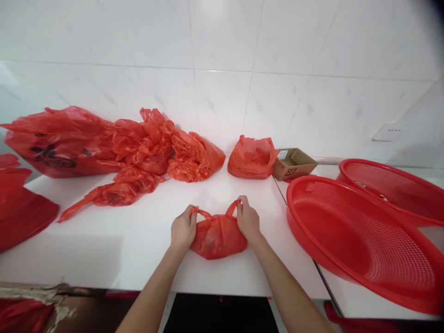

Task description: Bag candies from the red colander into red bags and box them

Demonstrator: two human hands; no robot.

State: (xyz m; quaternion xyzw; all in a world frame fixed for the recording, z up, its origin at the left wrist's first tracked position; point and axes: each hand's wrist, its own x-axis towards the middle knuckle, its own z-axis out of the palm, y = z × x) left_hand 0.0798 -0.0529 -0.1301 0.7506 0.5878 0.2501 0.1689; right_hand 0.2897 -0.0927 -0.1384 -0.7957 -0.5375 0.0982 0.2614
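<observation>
A small filled red plastic bag (219,238) rests near the front of the white table (145,259). My left hand (183,227) is closed around the bag's left handle, and my right hand (248,218) pinches its right handle. Both handles are pulled apart and upward in a V. What the bag holds shows only as a dim, darker shape through the plastic. Behind it, against the wall, sits another red bag (252,158) with its top loosely open.
Several crumpled red bags (142,143) line the wall at left, one large with black print (58,148). A small cardboard box (294,164) stands at back right. Two red plastic baskets (343,231) fill the right side. A torn carton (38,296) lies below the front edge.
</observation>
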